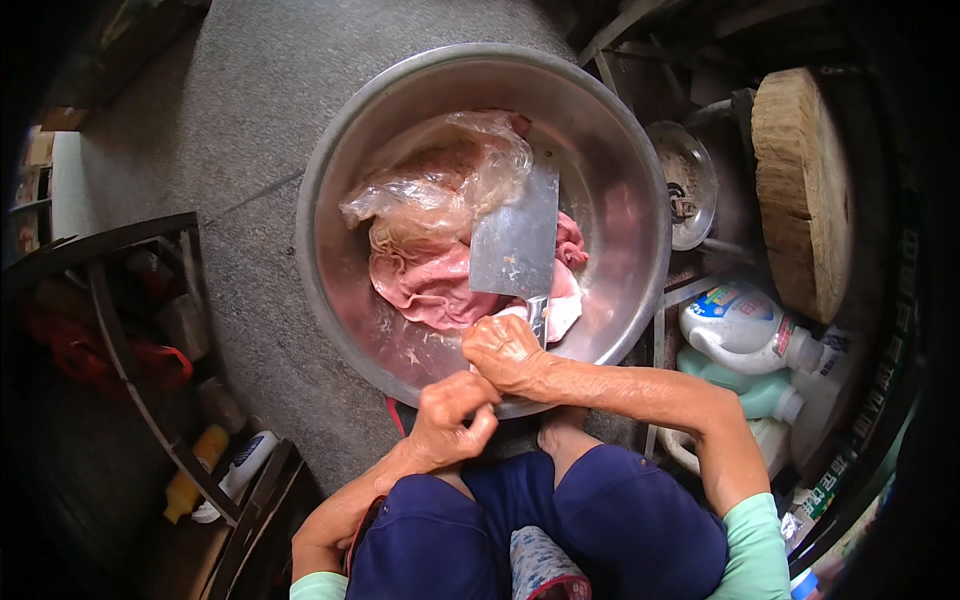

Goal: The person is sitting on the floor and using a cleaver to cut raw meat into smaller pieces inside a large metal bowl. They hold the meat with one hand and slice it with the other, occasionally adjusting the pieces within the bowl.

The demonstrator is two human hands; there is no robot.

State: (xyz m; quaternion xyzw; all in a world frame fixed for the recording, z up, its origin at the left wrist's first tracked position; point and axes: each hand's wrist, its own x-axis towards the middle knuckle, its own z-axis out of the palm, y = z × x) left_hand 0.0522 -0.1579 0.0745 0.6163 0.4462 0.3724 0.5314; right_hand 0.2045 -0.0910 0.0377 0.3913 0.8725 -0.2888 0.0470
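Observation:
At the near rim of a wide metal basin, my two hands come close together. My right hand is closed, fingers bent down over the inside of the rim; what it grips is hidden. Just left of it and nearer me, my left hand is curled, its fingertips by the right hand; I cannot make out anything in it. A cleaver lies in the basin, its handle running down beside my right hand. Under the blade is folded pink raw meat, with a clear plastic bag of more meat behind it.
The basin stands on a grey floor before my knees. At right are a round wooden chopping block, a glass lid and plastic jugs. At left a wooden rack holds bottles, one of them yellow.

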